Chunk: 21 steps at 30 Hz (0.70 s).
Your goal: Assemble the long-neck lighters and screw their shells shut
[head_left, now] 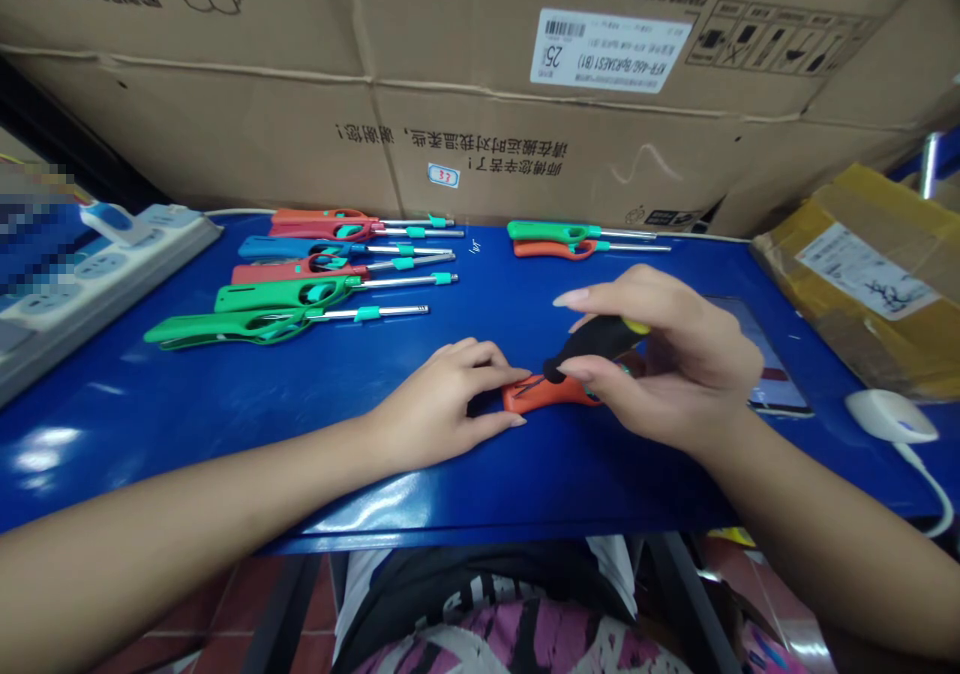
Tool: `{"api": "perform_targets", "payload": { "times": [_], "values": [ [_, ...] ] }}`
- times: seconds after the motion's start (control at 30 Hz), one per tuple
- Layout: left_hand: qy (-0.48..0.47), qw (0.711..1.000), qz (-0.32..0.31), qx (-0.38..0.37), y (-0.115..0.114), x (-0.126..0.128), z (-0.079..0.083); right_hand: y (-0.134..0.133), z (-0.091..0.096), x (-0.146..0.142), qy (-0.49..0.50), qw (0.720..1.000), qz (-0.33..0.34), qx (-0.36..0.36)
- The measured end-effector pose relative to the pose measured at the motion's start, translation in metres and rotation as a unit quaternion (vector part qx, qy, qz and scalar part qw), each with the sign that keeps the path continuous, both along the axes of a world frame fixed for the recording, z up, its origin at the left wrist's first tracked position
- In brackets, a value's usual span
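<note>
An orange long-nosed lighter [564, 391] lies on the blue tabletop in front of me, its front part hidden behind my right hand. My left hand [448, 402] pinches the rear end of its handle between thumb and fingers. Between the thumb and fingers of my right hand [675, 359] is a screwdriver [596, 346] with a black handle and a bit of yellow at its end. It slants down to the left, and its thin shaft meets the orange handle close to my left fingertips. Whether the tip sits in a screw cannot be made out.
Several lighters [289, 294] in red, blue and green lie at the back left. Two more, one green [544, 231] and one orange [551, 249], lie at the back centre. A power strip [97, 264], a cardboard wall [465, 104], a phone [776, 379], a taped parcel [862, 274] and a white device [889, 416] surround the work area.
</note>
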<state>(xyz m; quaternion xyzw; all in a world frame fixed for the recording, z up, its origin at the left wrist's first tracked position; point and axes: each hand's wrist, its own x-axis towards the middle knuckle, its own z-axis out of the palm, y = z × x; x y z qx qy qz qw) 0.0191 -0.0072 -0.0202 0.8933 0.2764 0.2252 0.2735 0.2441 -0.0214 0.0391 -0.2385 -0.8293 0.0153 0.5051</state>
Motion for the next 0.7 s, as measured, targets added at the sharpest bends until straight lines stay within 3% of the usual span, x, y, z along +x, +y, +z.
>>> {"api": "perform_targets", "payload": {
  "times": [0.1, 0.23, 0.43, 0.6, 0.7],
  "values": [
    [0.002, 1.0, -0.002, 0.0, -0.0002, 0.0003, 0.0023, -0.0001, -0.0009, 0.0011, -0.013, 0.999, -0.029, -0.001],
    [0.003, 1.0, -0.003, -0.005, -0.0006, 0.0005, 0.0042, -0.0025, -0.0033, 0.0022, -0.003, 0.996, 0.007, -0.088],
    [-0.003, 1.0, 0.001, 0.004, -0.0007, -0.0001, 0.001, 0.0039, -0.0065, 0.0028, 0.007, 0.999, -0.037, 0.02],
    [0.0, 1.0, -0.002, 0.0, -0.0007, -0.0002, 0.0022, 0.003, -0.0074, 0.0058, 0.025, 0.994, 0.028, -0.105],
    [0.0, 1.0, -0.002, -0.001, -0.0006, 0.0001, 0.0022, 0.0032, -0.0064, 0.0048, 0.028, 0.997, 0.03, -0.069]
  ]
}}
